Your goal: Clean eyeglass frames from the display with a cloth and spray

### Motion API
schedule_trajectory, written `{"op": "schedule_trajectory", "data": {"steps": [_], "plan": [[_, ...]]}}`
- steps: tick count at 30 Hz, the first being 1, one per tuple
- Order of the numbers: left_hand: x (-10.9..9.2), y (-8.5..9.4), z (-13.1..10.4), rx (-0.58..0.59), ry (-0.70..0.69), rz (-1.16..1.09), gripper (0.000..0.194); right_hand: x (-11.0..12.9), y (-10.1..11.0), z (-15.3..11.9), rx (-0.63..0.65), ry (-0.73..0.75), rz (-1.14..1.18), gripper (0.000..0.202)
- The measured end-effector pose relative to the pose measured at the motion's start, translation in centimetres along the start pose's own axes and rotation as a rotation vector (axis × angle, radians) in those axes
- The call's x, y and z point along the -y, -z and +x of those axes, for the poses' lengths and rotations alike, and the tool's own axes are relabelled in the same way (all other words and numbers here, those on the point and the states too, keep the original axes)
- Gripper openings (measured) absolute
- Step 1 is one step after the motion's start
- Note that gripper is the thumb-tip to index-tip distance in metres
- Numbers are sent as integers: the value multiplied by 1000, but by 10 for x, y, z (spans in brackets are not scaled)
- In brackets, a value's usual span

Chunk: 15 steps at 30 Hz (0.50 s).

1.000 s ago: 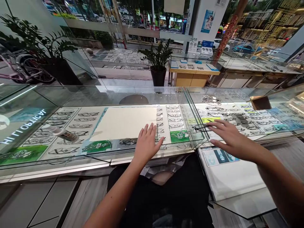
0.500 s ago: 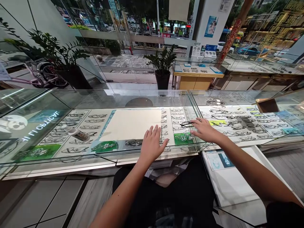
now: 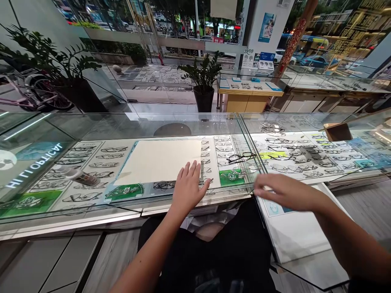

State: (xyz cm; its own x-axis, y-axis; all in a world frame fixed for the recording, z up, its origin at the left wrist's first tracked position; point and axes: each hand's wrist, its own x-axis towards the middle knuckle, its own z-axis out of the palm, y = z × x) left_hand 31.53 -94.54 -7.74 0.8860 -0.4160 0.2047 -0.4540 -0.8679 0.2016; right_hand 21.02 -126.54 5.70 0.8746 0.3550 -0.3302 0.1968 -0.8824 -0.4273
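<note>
My left hand (image 3: 190, 188) lies flat with spread fingers on the glass counter top, over the lower right corner of a cream sheet (image 3: 161, 159). My right hand (image 3: 282, 191) is in the air at the counter's front edge, above a pulled-out drawer (image 3: 301, 240). Its fingers point left, loosely stretched, and nothing shows in them. A pair of black-framed glasses (image 3: 241, 158) rests on the glass between the two hands, apart from both. To the left, a small spray bottle (image 3: 80, 176) lies on its side on the counter.
Under the glass, rows of eyeglass frames (image 3: 111, 149) line the display case. A brown box (image 3: 337, 132) is on the counter at the right. Potted plants (image 3: 204, 97) and a low display table (image 3: 249, 93) stand beyond, before the shop window.
My right hand has left the black-framed glasses and moved back toward me, over the drawer. My left hand stays on the sheet's corner. The view has shifted slightly right.
</note>
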Motion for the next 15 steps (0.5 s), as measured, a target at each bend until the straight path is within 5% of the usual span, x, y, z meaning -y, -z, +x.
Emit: {"op": "schedule_trajectory", "data": {"steps": [5, 9, 15], "plan": [[0, 1, 1, -5, -2, 6, 77, -47, -72, -23, 570, -342, 16, 36], [0, 1, 2, 13, 4, 25, 79, -122, -115, 7, 365, -536, -287, 20], [0, 0, 4, -4, -2, 25, 79, -191, -107, 67, -27, -506, -404, 40]]}}
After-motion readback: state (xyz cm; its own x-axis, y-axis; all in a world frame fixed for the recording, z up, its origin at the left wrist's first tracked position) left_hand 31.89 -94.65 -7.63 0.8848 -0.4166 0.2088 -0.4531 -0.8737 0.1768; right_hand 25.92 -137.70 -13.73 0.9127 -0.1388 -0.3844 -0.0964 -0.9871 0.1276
